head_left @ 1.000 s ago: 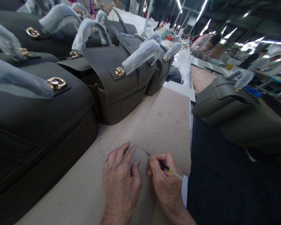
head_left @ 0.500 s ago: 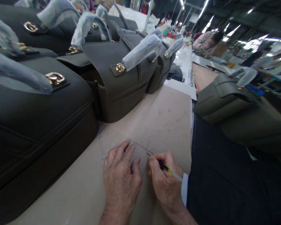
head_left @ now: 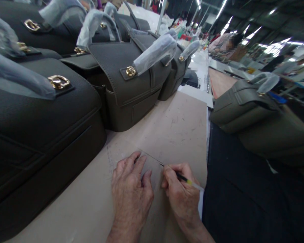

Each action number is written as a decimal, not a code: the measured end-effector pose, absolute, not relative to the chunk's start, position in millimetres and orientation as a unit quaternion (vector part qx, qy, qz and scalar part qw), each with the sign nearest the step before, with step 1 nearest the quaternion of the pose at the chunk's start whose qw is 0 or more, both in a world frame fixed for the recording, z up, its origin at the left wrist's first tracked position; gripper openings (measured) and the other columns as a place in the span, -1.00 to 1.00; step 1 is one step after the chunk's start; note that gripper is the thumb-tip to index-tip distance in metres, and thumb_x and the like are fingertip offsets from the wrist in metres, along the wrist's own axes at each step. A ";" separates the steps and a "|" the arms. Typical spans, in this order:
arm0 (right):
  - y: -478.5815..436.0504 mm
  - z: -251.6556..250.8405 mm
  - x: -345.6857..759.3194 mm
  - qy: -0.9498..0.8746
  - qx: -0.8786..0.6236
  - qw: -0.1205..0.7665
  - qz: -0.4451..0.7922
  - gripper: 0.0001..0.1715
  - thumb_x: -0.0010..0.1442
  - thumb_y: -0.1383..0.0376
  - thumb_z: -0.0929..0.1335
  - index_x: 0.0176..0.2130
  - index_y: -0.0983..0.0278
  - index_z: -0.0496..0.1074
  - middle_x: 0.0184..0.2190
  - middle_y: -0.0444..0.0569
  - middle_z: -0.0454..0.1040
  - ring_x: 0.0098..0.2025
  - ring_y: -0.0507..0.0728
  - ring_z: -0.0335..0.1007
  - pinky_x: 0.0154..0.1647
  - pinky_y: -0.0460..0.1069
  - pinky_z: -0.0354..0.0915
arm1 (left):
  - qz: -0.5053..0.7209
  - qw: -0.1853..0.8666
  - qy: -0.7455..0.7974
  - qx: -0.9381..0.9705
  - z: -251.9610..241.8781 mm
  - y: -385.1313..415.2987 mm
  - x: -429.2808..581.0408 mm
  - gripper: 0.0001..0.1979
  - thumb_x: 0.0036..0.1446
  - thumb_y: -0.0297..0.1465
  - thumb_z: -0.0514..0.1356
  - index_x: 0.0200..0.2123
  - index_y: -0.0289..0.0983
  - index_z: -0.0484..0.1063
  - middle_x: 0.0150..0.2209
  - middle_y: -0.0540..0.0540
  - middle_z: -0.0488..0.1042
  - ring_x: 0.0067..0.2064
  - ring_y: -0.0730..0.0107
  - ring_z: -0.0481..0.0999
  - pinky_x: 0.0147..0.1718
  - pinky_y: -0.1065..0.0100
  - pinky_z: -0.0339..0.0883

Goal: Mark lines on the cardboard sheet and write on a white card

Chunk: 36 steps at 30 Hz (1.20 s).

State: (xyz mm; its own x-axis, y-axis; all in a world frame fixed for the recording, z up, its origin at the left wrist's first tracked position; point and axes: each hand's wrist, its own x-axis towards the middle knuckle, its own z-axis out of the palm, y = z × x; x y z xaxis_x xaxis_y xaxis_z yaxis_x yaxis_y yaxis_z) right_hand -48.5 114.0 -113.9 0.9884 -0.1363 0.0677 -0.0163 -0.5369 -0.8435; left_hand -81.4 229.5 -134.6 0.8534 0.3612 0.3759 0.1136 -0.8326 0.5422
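My left hand (head_left: 132, 190) lies palm down on the brown paper-like surface (head_left: 164, 131), its fingers stretched out and pressing on it. To its right, my right hand (head_left: 181, 192) grips a slim pen (head_left: 184, 178) with a dark front part, a yellow band and a clear rear end. The pen's tip touches or nearly touches the surface, at the right end of a thin dark line (head_left: 150, 157). I cannot tell whether that line is drawn or is a sheet's edge. Faint handwriting (head_left: 110, 158) shows left of my fingers.
Dark olive handbags (head_left: 131, 98) with plastic-wrapped handles and gold fittings stand along the left and back. On the right, another handbag (head_left: 243, 104) rests by black material (head_left: 243, 189). Farther off, a person (head_left: 221, 44) sits by a long table.
My right hand has shifted slightly right and up with the pen, whose tip now meets the end of the thin line. My left hand stays in place.
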 end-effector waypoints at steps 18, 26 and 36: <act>117.4 -108.8 -46.9 0.031 -0.885 0.459 -0.070 -0.77 0.11 0.18 0.30 -0.51 0.23 0.28 -0.75 -0.25 0.31 -0.70 -0.01 0.24 -0.60 -0.13 0.17 | 0.247 0.258 0.128 0.925 -134.9 230.8 -81.2 -0.71 0.07 -0.42 0.13 -0.09 -0.16 0.38 -0.02 0.01 0.40 -0.08 0.21 0.35 -0.19 0.12 0.38; 117.6 -108.9 -46.0 0.010 -0.894 0.441 -0.082 -0.78 0.11 0.18 0.27 -0.51 0.23 0.29 -0.75 -0.22 0.33 -0.68 0.02 0.28 -0.58 -0.10 0.19 | 0.238 0.266 0.146 0.923 -128.5 226.4 -81.5 -0.72 0.07 -0.48 0.11 -0.11 -0.23 0.41 -0.01 -0.05 0.40 -0.06 0.18 0.34 -0.12 0.07 0.35; 115.8 -110.7 -48.3 0.011 -0.897 0.431 -0.102 -0.80 0.12 0.20 0.29 -0.49 0.23 0.29 -0.74 -0.24 0.33 -0.68 0.01 0.28 -0.57 -0.11 0.18 | 0.228 0.278 0.150 0.921 -126.6 225.2 -81.5 -0.71 0.07 -0.49 0.12 -0.10 -0.23 0.40 0.00 -0.03 0.39 -0.04 0.18 0.32 -0.06 0.04 0.32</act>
State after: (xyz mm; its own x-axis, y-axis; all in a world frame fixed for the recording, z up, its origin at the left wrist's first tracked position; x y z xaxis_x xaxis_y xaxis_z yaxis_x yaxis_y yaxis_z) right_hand -48.3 115.8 -110.7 0.9790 -0.1067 0.1738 0.0690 -0.6289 -0.7744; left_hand -81.5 225.2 -126.6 0.8508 0.4031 0.3370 0.1498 -0.8009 0.5797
